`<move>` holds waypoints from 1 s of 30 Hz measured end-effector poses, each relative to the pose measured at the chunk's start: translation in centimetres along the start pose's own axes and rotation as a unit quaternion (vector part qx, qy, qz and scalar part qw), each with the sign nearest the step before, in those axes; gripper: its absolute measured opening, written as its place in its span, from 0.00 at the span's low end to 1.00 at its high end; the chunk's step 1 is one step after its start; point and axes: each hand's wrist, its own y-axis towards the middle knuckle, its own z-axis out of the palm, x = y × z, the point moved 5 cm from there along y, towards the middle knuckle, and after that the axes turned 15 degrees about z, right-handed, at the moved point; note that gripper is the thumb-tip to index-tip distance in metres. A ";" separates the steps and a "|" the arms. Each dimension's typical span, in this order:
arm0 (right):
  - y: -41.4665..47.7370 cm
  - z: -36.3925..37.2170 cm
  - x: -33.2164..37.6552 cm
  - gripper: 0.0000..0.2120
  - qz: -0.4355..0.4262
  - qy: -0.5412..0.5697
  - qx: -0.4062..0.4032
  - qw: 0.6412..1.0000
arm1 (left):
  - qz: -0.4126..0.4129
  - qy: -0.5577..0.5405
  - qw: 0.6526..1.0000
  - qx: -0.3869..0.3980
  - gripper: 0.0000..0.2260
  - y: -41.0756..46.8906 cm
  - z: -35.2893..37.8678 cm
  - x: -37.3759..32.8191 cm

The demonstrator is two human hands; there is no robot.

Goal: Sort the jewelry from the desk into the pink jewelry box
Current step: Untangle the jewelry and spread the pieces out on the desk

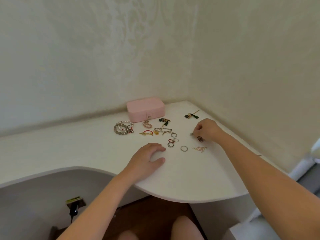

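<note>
The pink jewelry box (145, 109) stands closed against the wall at the back of the white desk (181, 179). In front of it lie beaded bracelets (123, 128), chain bracelets (161, 131), dark tassel earrings (164, 121) and several rings (173, 141). One silver ring (184, 148) and a gold earring (199, 149) lie nearer to me. My right hand (207, 129) pinches a small pale piece at its fingertips, with a dark earring (200, 139) under its heel. My left hand (149, 157) rests on the desk with curved fingers, holding nothing.
Another tassel earring with a gold pin (191, 116) lies near the corner walls. The desk's curved front edge (173, 199) overhangs my knees. A wall socket with a black plug (74, 205) sits low on the left.
</note>
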 end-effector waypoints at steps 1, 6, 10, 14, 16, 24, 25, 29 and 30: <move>0.3 0.1 -0.1 0.08 0.020 0.055 0.018 0.998 | -0.006 -0.012 1.000 -0.005 0.14 -0.1 -0.1 0.1; 0.2 -0.3 0.8 0.06 0.070 0.325 0.118 0.936 | -0.043 -0.117 0.990 -0.067 0.09 -0.1 -0.5 0.8; -1.9 -1.1 4.9 0.03 -0.005 0.440 0.222 0.870 | -0.063 -0.230 0.961 -0.144 0.07 0.1 -1.5 1.1; -5.6 -0.3 9.7 0.06 -0.089 0.444 0.330 0.828 | -0.101 -0.392 0.882 -0.241 0.09 0.3 -2.6 2.1; -7.1 1.3 11.3 0.07 -0.124 0.419 0.366 0.822 | -0.136 -0.486 0.819 -0.271 0.16 0.2 -2.9 2.6; -8.0 9.4 12.6 0.15 -0.139 0.400 0.436 0.794 | -0.143 -0.590 0.757 -0.242 0.26 -0.6 -3.9 4.1; -7.8 9.9 12.5 0.16 -0.141 0.406 0.440 0.788 | -0.142 -0.569 0.774 -0.238 0.25 -0.5 -4.0 4.2; -7.3 11.2 12.5 0.15 -0.168 0.395 0.419 0.800 | -0.166 -0.494 0.810 -0.270 0.22 -0.5 -4.6 4.6; -7.2 11.6 12.5 0.15 -0.178 0.392 0.401 0.809 | -0.169 -0.464 0.825 -0.274 0.22 -0.5 -4.8 4.9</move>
